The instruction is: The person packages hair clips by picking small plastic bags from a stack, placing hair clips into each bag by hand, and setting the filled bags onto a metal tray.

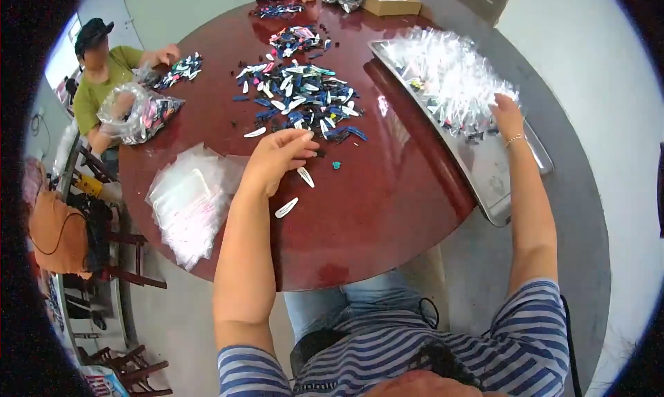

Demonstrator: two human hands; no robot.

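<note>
Striped shirt (pixel 394 338) lies behind outstretched arms (pixel 245 279), left hand (pixel 281 153) curled, right hand (pixel 510 117) at bags (pixel 449 68), grips unclear.

A round, glossy, dark red table (pixel 373 224) stood on a grey floor (pixel 180 317), with dark wooden stools (pixel 131 369) to the left. Behind it rose a pale green wall (pixel 187 3); a white wall (pixel 588 65) stood right, and light showed at a window (pixel 61 61) on the left.

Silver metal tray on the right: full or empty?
Partly full: clear plastic packets heap the far end of the metal tray, while its near end shows bare metal.
</note>
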